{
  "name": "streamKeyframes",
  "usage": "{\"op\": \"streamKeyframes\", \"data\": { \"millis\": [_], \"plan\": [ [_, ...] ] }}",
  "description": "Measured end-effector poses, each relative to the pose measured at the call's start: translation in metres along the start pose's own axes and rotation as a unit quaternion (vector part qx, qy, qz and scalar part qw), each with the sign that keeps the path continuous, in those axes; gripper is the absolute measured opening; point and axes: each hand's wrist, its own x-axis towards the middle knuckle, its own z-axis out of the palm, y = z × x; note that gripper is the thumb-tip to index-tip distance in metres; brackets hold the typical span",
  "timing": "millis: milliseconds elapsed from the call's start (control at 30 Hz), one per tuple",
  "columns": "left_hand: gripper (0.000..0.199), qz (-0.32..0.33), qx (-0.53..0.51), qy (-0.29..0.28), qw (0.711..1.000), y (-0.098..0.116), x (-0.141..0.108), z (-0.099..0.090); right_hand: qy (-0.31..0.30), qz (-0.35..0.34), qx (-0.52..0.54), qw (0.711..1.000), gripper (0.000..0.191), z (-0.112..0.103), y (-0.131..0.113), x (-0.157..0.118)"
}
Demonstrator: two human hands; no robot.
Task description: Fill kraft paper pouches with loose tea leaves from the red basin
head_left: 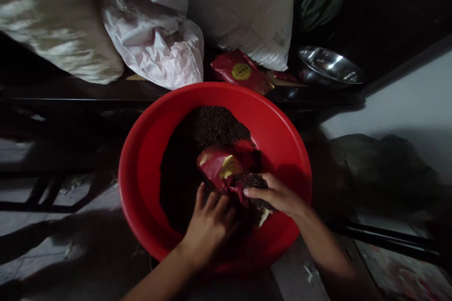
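Note:
A large red basin [141, 174] holds a mass of dark loose leaves [219, 127]. On the leaves lies a red packet [213, 162] with a gold label, its crumpled end towards my right hand [277, 194]. That hand grips a clump of dark leaves [254, 181] at the crumpled end, thumb on top. My left hand [212, 218] is at the packet's lower edge, back of the hand up and fingers apart; its thumb is hidden. Beneath the right hand a small pale piece [263, 217] shows.
Behind the basin, a dark shelf [70, 94] bears a beige sack [60, 23], a white plastic bag [158, 51], a large pale bag [243, 9], another red packet [240, 71] and a metal bowl [330, 66]. Dark bars [388, 237] stand at the lower right.

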Motion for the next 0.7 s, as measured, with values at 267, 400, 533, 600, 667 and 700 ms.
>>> {"op": "streamKeyframes", "data": {
  "millis": [267, 400, 533, 600, 667, 700],
  "plan": [
    [0.012, 0.130, 0.060, 0.088, 0.986, -0.009, 0.013, 0.012, 0.102, -0.055, -0.010, 0.993, 0.035, 0.013, 0.017, 0.005],
    [0.013, 0.114, 0.064, 0.159, 0.978, -0.010, 0.028, 0.002, 0.120, -0.082, 0.007, 0.989, 0.039, 0.017, 0.022, 0.008],
    [0.013, 0.121, 0.076, 0.170, 0.975, -0.015, 0.029, 0.000, 0.155, -0.090, -0.005, 0.984, 0.043, 0.017, 0.026, 0.014],
    [0.019, 0.145, 0.074, 0.136, 0.977, -0.018, 0.020, 0.005, 0.165, -0.091, -0.006, 0.982, 0.044, 0.017, 0.030, 0.017],
    [0.023, 0.162, 0.075, 0.098, 0.979, -0.018, 0.011, 0.012, 0.162, -0.098, 0.031, 0.981, 0.048, 0.016, 0.035, 0.021],
    [0.023, 0.164, 0.080, 0.083, 0.980, -0.017, 0.007, 0.016, 0.160, -0.105, 0.062, 0.980, 0.050, 0.016, 0.038, 0.023]
  ]
}}
